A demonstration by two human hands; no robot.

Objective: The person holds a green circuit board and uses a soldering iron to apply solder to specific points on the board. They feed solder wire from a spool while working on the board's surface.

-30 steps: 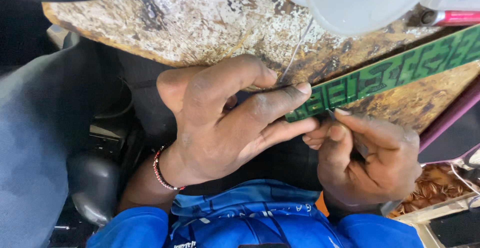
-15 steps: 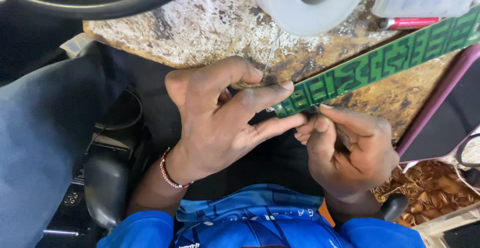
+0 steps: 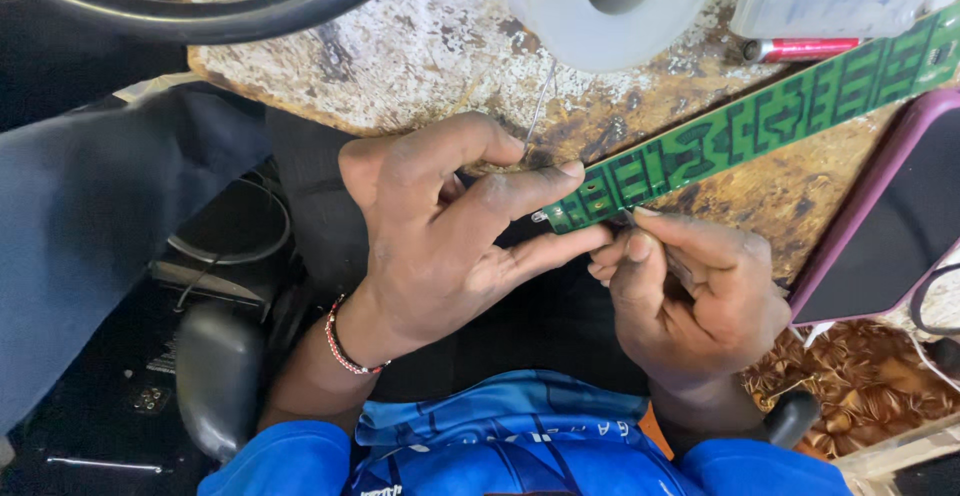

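Left hand (image 3: 450,246): thumb and forefinger pinch the near end of the beaded strip (image 3: 760,121), the other fingers curled beneath it.
Right hand (image 3: 700,296): fingers bunched tight just under that same end (what they grip is hidden).
Beaded strip: flat, narrow, green with a dark geometric pattern, running up and away from the fingertips across the worn, mottled tabletop (image 3: 400,46).
Thread spool (image 3: 610,1): translucent plastic, round, beyond the left fingertips; a thin strand drops toward them.
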